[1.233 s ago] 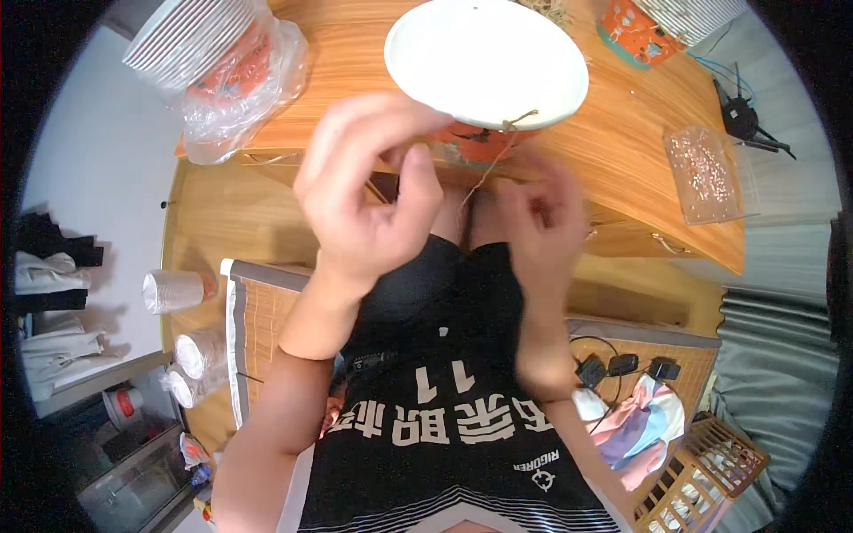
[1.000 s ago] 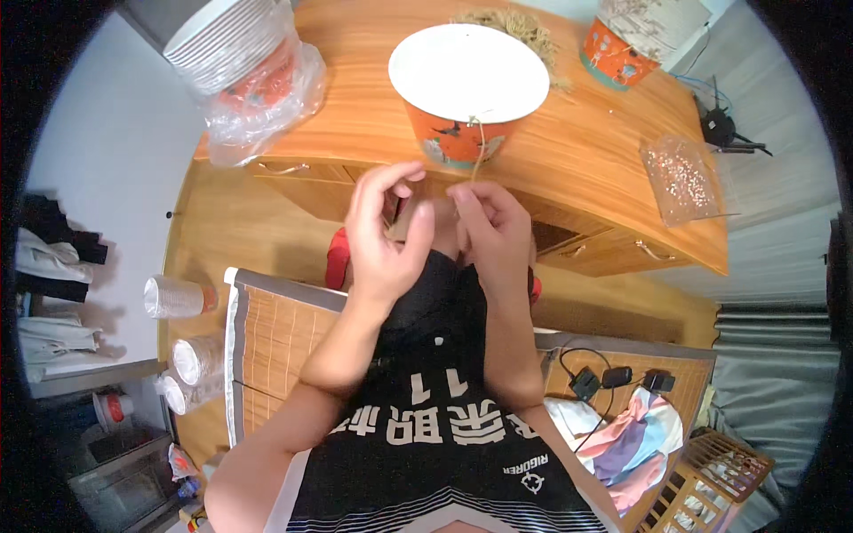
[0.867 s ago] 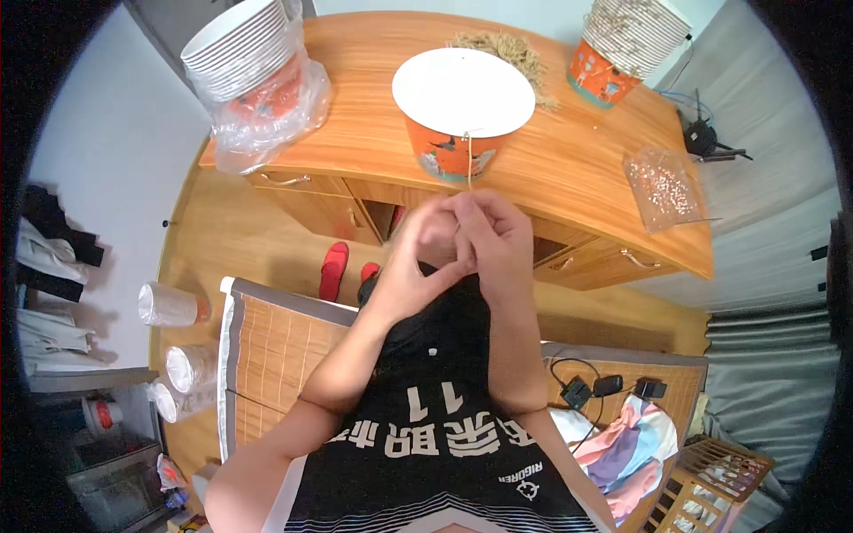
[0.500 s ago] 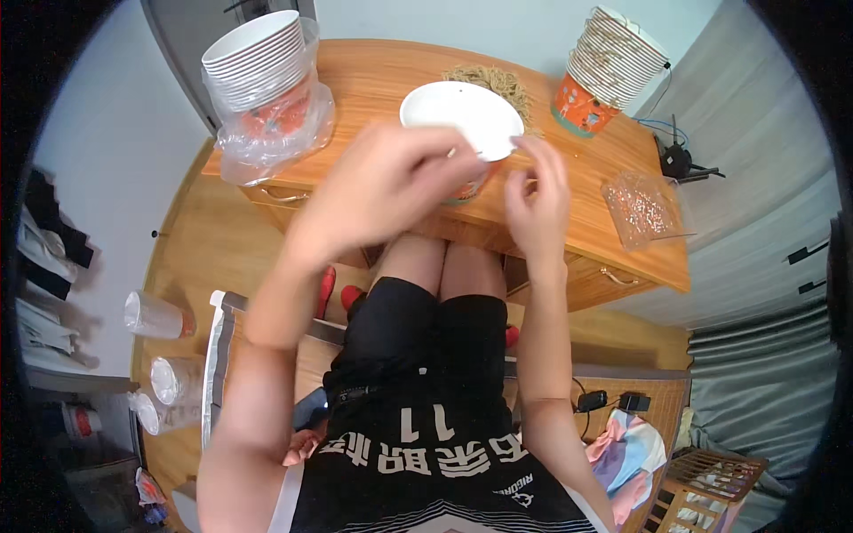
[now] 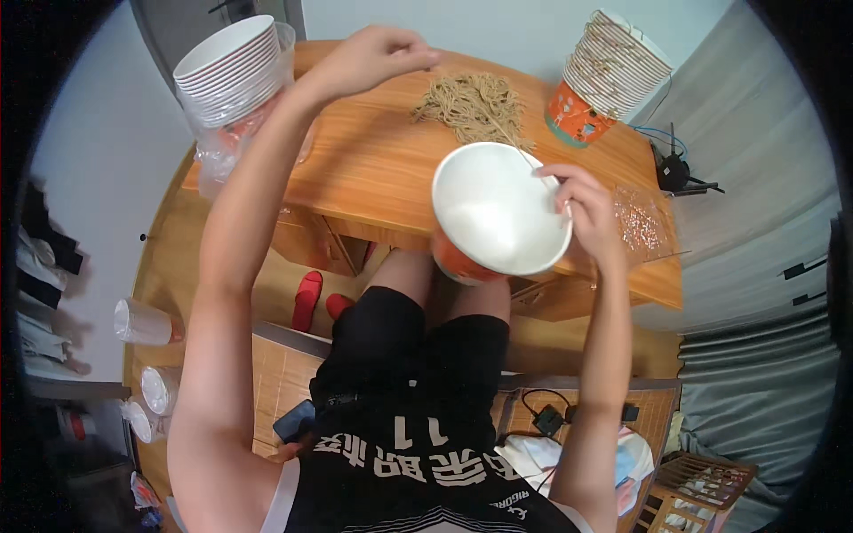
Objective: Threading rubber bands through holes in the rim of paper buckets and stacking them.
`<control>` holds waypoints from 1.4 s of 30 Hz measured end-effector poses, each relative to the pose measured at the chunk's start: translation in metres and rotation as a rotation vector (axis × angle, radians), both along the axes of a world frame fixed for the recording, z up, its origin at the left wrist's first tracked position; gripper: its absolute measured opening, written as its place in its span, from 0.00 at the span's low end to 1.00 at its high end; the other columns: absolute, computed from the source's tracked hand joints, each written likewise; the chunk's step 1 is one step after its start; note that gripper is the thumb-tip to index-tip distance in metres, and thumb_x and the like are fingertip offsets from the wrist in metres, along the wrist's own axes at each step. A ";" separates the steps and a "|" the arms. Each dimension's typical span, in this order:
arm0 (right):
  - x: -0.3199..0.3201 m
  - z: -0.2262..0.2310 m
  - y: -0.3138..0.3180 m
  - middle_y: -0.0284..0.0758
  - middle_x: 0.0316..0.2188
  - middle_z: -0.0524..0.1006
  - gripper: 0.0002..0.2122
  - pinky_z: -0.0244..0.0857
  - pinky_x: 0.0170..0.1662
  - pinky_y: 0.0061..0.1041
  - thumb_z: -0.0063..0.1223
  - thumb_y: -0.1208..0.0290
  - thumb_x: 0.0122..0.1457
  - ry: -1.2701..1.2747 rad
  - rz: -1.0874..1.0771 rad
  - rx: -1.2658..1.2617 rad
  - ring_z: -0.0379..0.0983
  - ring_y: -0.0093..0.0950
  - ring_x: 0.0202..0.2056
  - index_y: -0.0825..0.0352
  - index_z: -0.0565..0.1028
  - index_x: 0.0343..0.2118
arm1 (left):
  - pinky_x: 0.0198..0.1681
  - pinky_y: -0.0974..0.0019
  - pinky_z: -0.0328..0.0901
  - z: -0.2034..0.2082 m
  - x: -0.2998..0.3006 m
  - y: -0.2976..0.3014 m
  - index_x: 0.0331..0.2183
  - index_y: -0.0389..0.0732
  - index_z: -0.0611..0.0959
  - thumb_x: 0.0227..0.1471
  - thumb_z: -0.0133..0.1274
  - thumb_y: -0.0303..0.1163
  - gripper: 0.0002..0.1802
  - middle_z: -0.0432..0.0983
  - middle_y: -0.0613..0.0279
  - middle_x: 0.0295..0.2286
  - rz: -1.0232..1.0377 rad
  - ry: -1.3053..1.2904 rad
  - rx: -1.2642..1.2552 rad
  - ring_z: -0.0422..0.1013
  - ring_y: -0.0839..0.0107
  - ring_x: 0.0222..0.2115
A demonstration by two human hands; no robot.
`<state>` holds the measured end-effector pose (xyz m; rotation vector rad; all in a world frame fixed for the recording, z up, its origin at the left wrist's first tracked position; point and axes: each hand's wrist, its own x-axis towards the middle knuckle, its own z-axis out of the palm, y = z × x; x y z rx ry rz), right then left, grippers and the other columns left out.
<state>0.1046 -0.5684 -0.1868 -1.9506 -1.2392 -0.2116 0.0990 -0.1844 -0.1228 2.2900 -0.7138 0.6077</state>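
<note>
A large paper bucket, white inside and orange outside, is tipped toward me at the table's front edge, above my thighs. My right hand grips its right rim, thumb and fingers closed. A thin tan cord runs from that rim back to a tangled pile of tan cords behind the bucket. My left hand is raised over the far left part of the table, left of the pile. Its fingers are pressed together, and I cannot make out whether anything is between them.
On the wooden table, a plastic-wrapped stack of buckets stands left. A stack of buckets strung with cords stands back right. A clear bag of small reddish pieces lies at the right edge, near a black router.
The bucket has come nearer and tilted, its inside now facing me. My left hand has swung away to the far left; my right hand has closed on the rim.
</note>
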 end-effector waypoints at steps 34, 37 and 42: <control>-0.138 -0.100 0.210 0.27 0.29 0.79 0.06 0.62 0.28 0.13 0.60 0.74 0.61 0.839 -0.223 0.687 0.70 0.12 0.26 0.67 0.76 0.38 | 0.64 0.54 0.53 -0.112 -0.132 -0.065 0.50 0.32 0.76 0.63 0.47 0.28 0.16 0.74 0.36 0.49 -0.256 0.350 -1.402 0.68 0.52 0.56; -0.144 -0.099 0.194 0.29 0.31 0.78 0.03 0.62 0.26 0.15 0.57 0.75 0.62 0.760 -0.302 0.576 0.70 0.15 0.26 0.66 0.76 0.37 | 0.63 0.54 0.56 -0.115 -0.128 -0.064 0.50 0.33 0.76 0.63 0.48 0.30 0.16 0.75 0.39 0.49 -0.173 0.342 -1.356 0.69 0.52 0.55; -0.144 -0.110 0.188 0.31 0.33 0.78 0.04 0.63 0.27 0.16 0.53 0.78 0.63 0.623 -0.354 0.608 0.71 0.16 0.28 0.67 0.73 0.39 | 0.60 0.54 0.59 -0.118 -0.122 -0.062 0.49 0.34 0.76 0.63 0.49 0.30 0.15 0.76 0.41 0.48 -0.077 0.318 -1.295 0.71 0.54 0.54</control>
